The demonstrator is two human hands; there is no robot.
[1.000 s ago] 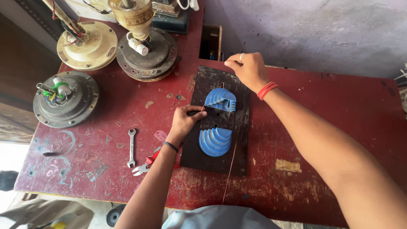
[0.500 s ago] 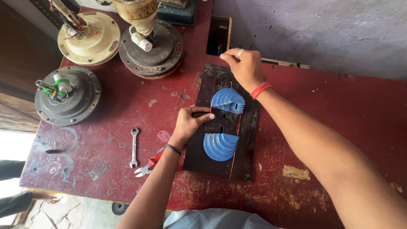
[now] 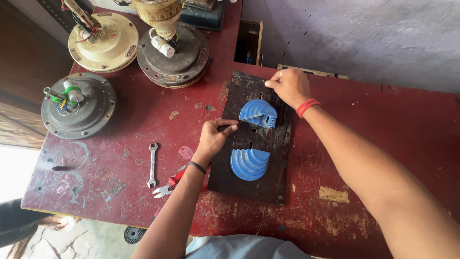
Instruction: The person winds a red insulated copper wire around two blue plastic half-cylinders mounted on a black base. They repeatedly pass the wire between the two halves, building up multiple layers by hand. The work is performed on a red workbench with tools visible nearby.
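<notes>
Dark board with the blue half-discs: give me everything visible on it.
The dark board is a worn, blackish rectangular plate lying flat on the red table, long side running away from the camera. Two blue stepped half-discs sit on it, the upper one and the lower one, with small slots between them. The left hand grips its left edge; the right hand rests at its far end.

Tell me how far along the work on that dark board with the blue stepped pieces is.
Both blue stepped formers sit on the dark board. The left hand pinches at the board's edge and the right hand grips its top. No winding shows on either former.
</notes>
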